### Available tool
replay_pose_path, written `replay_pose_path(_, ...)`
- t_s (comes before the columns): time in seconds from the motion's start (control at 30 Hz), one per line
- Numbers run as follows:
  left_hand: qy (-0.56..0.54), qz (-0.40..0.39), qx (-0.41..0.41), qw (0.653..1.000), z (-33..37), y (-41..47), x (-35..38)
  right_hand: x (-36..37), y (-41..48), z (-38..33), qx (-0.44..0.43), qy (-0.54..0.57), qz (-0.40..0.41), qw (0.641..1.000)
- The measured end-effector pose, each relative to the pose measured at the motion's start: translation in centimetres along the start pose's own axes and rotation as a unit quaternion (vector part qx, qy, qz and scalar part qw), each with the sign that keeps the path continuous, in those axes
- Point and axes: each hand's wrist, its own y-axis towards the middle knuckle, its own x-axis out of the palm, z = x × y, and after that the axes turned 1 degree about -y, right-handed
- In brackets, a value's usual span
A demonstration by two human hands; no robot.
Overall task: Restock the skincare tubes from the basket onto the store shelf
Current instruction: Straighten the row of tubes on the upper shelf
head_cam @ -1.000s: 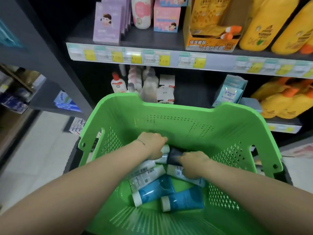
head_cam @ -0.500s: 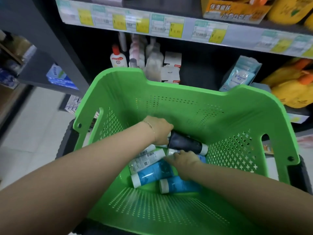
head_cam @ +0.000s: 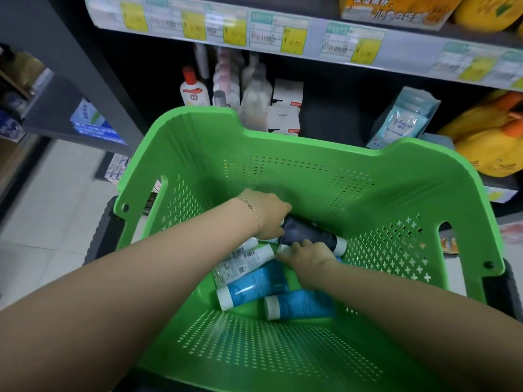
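Head view: dark tube (head_cam: 308, 234) between left hand (head_cam: 268, 215) and right hand (head_cam: 307, 257) grip.

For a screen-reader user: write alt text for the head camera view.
Two bare hands reach into a green basket: the left hand grips a dark tube, the right hand rests on the tubes beside it. Two blue tubes and white tubes lie below; the store shelf stands behind.

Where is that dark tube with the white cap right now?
The dark tube lies deep in the green basket, toward its far right side, between the left hand gripping its tail end and the right hand.
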Motion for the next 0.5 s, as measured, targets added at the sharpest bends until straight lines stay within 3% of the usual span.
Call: replay_pose_path(0.5, 0.001, -0.007, -0.003, 1.000, -0.2, 0.2, 0.2, -1.6, -0.8, -1.7, -0.155, -0.189, 0.069, 0.967)
